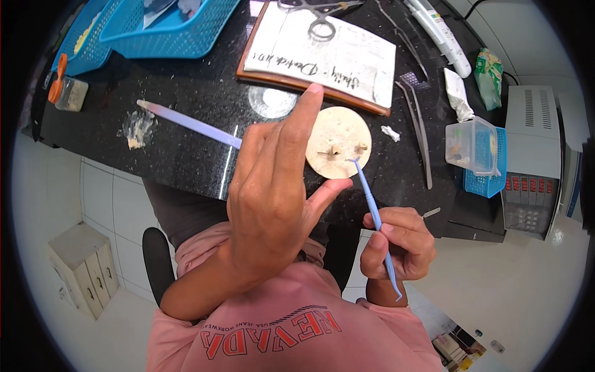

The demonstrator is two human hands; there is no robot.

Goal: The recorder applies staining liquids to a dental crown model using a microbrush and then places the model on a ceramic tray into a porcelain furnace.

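A round cream disc [338, 127] lies at the table's near edge, with two small tan pieces standing on it. My left hand [266, 186] is along the disc's left side, index finger stretched out past its far edge and thumb by its near edge; the other fingers curl in. In a pinch, my right hand [400, 245] grips a slim light-blue double-ended dental instrument [370, 198]. Its hooked far tip is over the disc's near right part; whether it touches cannot be told. A lilac stick [189, 126] with a pale tip runs behind my left hand, its end hidden.
Beyond the disc lies a notebook [319, 56] with scissor-handled forceps [322, 28] on it. Tweezers [418, 133] and a clear plastic box [471, 146] are to the right. Blue baskets [167, 49], a small orange-topped jar [69, 93] and pale residue [136, 133] are on the left.
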